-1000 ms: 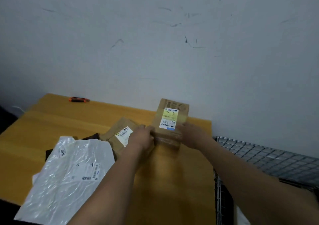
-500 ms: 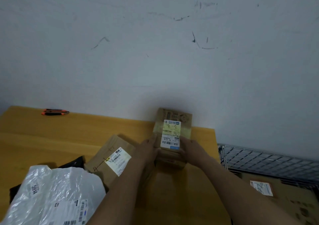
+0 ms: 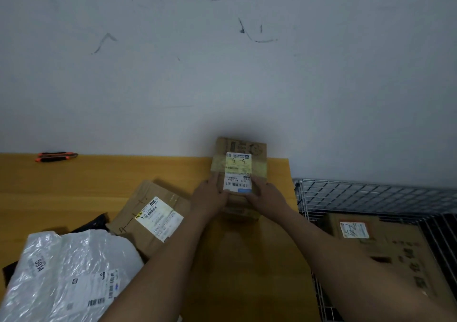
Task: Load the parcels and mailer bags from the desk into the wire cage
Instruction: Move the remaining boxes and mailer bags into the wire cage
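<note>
By left hand (image 3: 210, 195), small box (image 3: 241, 161) is being clamped at its near end against right hand (image 3: 265, 196), just above desk's (image 3: 279, 173) far right corner. Far end is being left unsupported, so the box could be tipped out short of wire cage (image 3: 371, 193).

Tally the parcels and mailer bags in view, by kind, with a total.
Cardboard boxes: 3 (held box, desk box, caged box)
Mailer bags: 2 (white bag, black bag)
Total: 5
</note>
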